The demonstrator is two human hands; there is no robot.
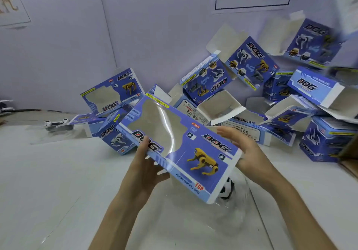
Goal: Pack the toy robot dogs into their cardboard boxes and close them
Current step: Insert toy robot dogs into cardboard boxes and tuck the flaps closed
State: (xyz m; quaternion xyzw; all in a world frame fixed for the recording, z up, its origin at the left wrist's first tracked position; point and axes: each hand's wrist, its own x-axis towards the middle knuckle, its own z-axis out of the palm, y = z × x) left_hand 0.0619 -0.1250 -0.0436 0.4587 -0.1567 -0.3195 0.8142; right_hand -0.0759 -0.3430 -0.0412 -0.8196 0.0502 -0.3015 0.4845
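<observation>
I hold a flattened blue "DOG" cardboard box (180, 149) with a clear window, tilted above the table. My left hand (144, 162) grips its near-left edge, thumb on the printed face. My right hand (245, 151) supports the right edge with fingers extended behind it. Under the box's lower corner a black-and-white toy robot dog (227, 189) in a clear plastic wrap lies on the table, mostly hidden. Another white toy dog (56, 124) lies at the far left of the table.
Several blue boxes, many with open flaps, are piled against the back wall (249, 71) and to the right (327, 139). A windowed box (112, 91) leans at the left. The white table (58, 182) stretches in front. A brown carton edge (348, 153) shows at the right.
</observation>
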